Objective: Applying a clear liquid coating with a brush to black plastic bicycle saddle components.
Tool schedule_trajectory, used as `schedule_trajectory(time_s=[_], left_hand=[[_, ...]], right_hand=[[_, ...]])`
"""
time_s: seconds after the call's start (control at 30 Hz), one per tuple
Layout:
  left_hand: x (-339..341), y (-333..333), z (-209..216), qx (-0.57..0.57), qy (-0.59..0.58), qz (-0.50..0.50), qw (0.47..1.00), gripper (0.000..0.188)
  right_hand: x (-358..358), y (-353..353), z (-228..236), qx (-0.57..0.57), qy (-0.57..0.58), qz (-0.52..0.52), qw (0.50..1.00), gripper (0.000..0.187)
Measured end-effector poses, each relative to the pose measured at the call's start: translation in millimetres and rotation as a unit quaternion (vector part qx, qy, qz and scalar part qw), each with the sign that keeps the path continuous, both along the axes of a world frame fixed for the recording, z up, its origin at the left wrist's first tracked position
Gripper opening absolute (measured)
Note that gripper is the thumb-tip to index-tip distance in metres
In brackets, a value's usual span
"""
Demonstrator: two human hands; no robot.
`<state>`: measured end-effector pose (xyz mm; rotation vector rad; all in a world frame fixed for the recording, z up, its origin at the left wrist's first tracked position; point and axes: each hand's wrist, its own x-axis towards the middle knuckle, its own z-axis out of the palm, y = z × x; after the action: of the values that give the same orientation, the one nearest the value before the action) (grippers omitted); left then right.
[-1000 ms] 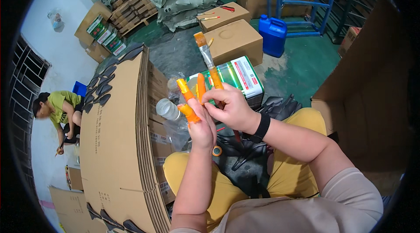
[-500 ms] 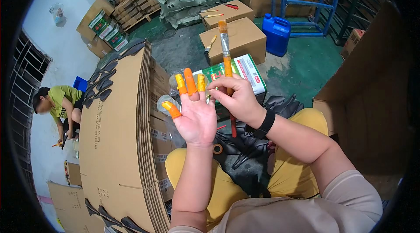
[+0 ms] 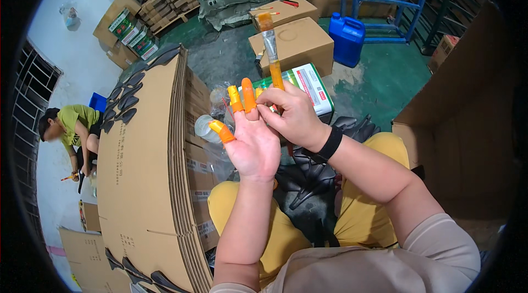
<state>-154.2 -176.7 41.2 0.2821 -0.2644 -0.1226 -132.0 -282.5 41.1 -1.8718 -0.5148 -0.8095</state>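
Note:
My left hand is held palm up with its fingers stretched out. Orange covers sit on its fingertips, among them the middle finger's cover and the thumb's cover. With thumb and forefinger, my right hand pinches at the lower edge of the middle finger's cover. A flat paintbrush is also held in my right hand, bristles upward and stained orange. My right hand partly hides the ring finger's cover. Behind the left thumb is a clear plastic cup.
Stacked cardboard sheets bearing black curved pieces stand at my left. Ahead are a green-and-white box, cartons and a blue jerrycan. Black pieces lie between my knees. An open carton rises at right; a person sits far left.
My right fingers have shifted from beside the ring finger to the middle finger's cover. The left hand has moved slightly right, and the brush now tilts more to the left.

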Motion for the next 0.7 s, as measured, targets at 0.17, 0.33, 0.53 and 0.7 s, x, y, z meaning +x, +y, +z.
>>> schedule_trajectory(time_s=[0.17,0.33,0.53,0.7], left_hand=[[1.6,1.5,-2.9,-0.034,-0.016,-0.019,0.999,0.075],[2.7,2.0,-5.8,-0.013,-0.063,-0.014,0.998,0.072],[10.3,3.1,-25.5,0.24,-0.102,0.088,0.961,0.072],[8.1,7.6,-18.7,0.485,-0.221,0.179,0.827,0.073]], right_hand=[[-4.5,3.6,-2.5,-0.002,0.008,0.016,1.0,0.01],[-11.8,7.9,-3.2,0.025,0.029,0.028,0.999,0.01],[-14.4,6.7,-7.1,0.027,-0.004,0.034,0.999,0.011],[-14.8,2.6,-11.0,0.021,0.014,0.039,0.999,0.008]])
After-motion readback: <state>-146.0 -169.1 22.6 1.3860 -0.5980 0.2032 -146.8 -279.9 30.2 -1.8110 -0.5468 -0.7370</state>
